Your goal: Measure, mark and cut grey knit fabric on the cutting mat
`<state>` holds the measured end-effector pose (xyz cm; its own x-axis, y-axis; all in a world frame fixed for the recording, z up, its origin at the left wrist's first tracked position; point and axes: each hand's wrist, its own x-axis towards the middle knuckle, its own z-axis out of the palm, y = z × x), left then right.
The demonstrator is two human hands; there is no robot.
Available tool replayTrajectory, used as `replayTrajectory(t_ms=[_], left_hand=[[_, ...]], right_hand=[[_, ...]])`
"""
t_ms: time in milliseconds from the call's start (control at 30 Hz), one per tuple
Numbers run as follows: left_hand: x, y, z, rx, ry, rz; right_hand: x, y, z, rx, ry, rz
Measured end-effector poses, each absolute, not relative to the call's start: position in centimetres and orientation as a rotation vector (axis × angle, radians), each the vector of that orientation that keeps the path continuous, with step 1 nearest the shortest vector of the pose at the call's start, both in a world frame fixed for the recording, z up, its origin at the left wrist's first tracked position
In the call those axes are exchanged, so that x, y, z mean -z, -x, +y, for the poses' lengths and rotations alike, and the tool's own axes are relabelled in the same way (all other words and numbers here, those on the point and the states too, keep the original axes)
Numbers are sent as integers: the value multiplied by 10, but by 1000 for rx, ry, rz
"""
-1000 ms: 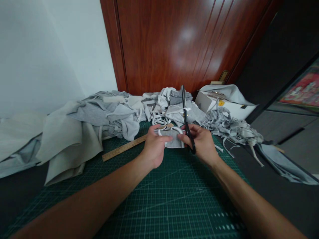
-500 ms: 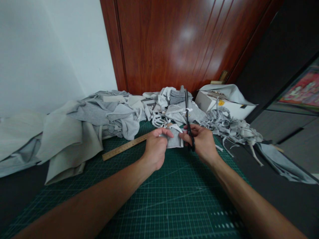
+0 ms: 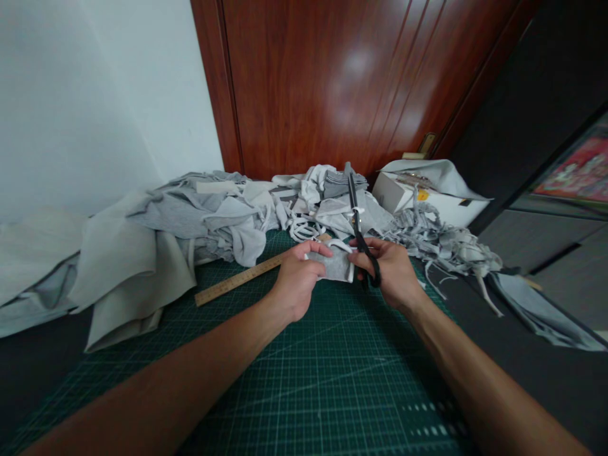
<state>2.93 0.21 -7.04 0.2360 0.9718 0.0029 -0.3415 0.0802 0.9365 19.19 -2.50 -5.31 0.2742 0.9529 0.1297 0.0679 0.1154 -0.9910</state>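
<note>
A small piece of grey fabric (image 3: 338, 267) is pinched at its left edge by my left hand (image 3: 299, 278), thumb and forefinger closed on it. Black-handled scissors (image 3: 355, 212) are in my right hand (image 3: 392, 269), the blades pointing away from me and looking closed. Fingertips of that hand also touch the fabric's right edge. A white strip or rolled edge shows along the top of the piece. Below lies a green cutting mat (image 3: 323, 367) with a grid. To the left of my left hand is a wooden ruler (image 3: 237, 285), its right end hidden behind the hand.
A heap of grey and white cloth (image 3: 213, 218) lines the back left. Thick pale fabric (image 3: 128, 266) is folded at the left. A white box (image 3: 437, 206) stands back right, with knotted grey strips (image 3: 446, 244) before it. A brown wooden door (image 3: 323, 82) rises behind.
The scissors have tilted, their tips swinging slightly left and the handles right. The fabric piece has turned a little and shows more of its face. Both hands keep their hold.
</note>
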Motion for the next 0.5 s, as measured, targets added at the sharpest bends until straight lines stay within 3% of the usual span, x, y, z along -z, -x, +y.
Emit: replayTrajectory(t_ms=[500], left_hand=[[67, -29, 1, -1087, -944, 802]], right_hand=[[57, -189, -25, -917, 1291, -1140]])
